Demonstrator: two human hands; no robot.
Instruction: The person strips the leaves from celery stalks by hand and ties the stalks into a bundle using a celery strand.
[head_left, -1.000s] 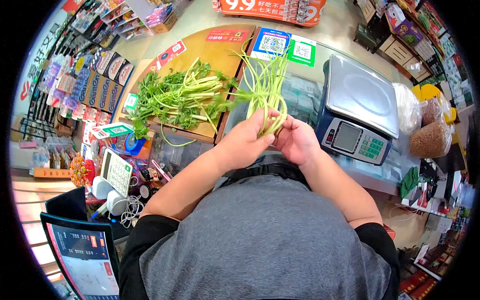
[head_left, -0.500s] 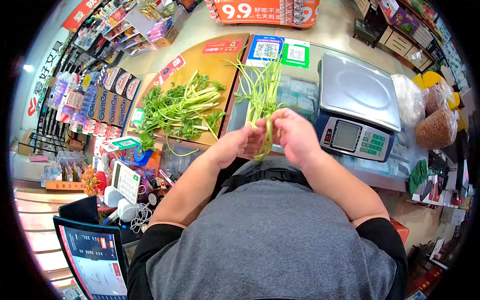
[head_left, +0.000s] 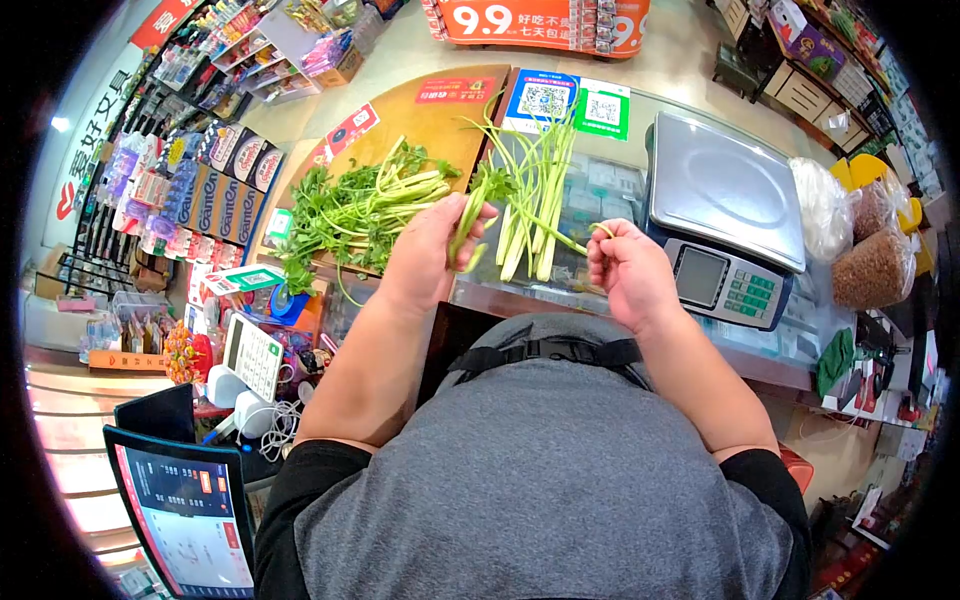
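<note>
Between thumb and fingers, my left hand [head_left: 436, 245] holds a short leafy celery piece [head_left: 466, 228], upright, at the front edge of the counter. My right hand [head_left: 632, 268] is closed on a thin celery stalk [head_left: 563, 237] that slants up to the left over other stalks. Those bare stalks [head_left: 540, 185] lie lengthwise on the glass counter between my hands, cut ends toward me. A larger pile of leafy celery [head_left: 365, 205] rests on the wooden board [head_left: 400, 115], left of my left hand.
A digital scale [head_left: 725, 200] stands right of the stalks, with bagged goods [head_left: 872, 262] beyond it. QR-code cards [head_left: 603, 108] lie at the counter's back. At the lower left are a calculator [head_left: 252, 357], white cables [head_left: 283, 428] and a monitor [head_left: 185, 510].
My hands have moved apart, the left one to the left with the leafy piece, the right one slightly right with a stalk. The other stalks now lie on the counter, released.
</note>
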